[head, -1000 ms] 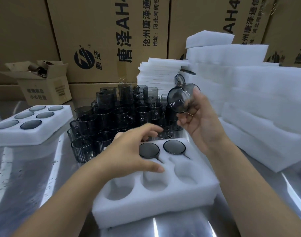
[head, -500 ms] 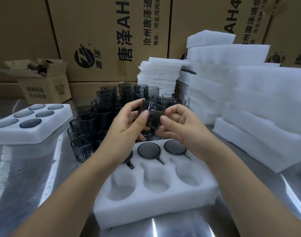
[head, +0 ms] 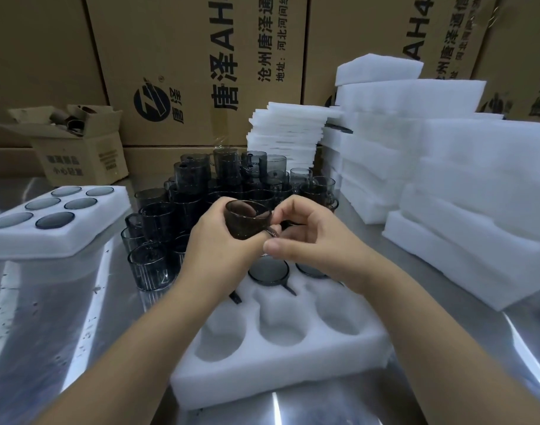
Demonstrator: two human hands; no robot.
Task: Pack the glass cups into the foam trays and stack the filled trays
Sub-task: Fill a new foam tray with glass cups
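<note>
Moved: glass cup (head: 247, 223) is now sitting low between both hands, no longer being raised to the right by one hand alone.
Meaning: seating is judged imminent; foam tray (head: 277, 372) is showing cups in its far row, with three near pockets standing vacant.
Left hand (head: 219, 243): fingers are wrapping the cup's body.
Right hand (head: 314, 240): thumb and fingertips are pinching the handle.
Cup position: hovering above the far row, clear of the foam.
Outstanding: filled tray (head: 57, 240) is waiting at left.
</note>
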